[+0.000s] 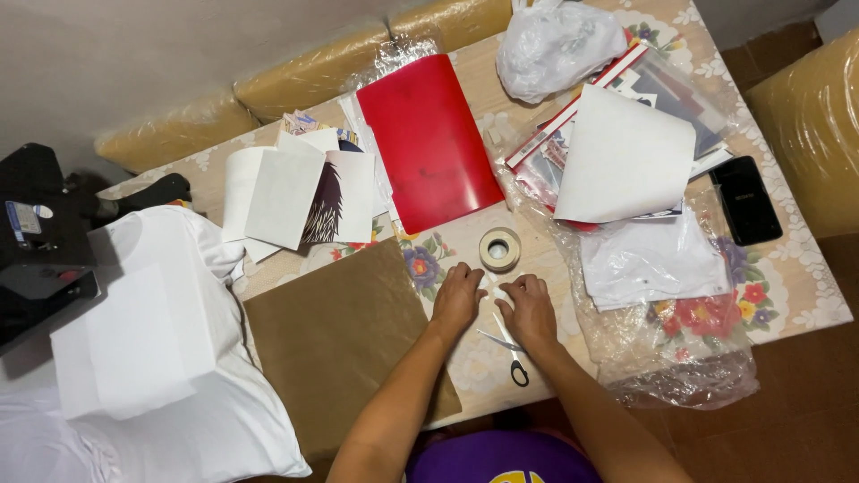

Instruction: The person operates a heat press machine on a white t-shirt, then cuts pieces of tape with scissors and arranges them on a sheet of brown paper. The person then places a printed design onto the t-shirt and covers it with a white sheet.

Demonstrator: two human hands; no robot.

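My left hand and my right hand rest close together on the flower-patterned table, fingers pinching a small strip of pale tape between them. A roll of tape lies just beyond the fingertips. Small scissors with black handles lie on the table under my right wrist. A brown sheet lies flat to the left of my left forearm.
A red sheet lies at the back centre. White papers and a printed picture sit left of it. Plastic bags, a folder and a curled white sheet crowd the right. A black phone lies far right. White cloth covers a press at left.
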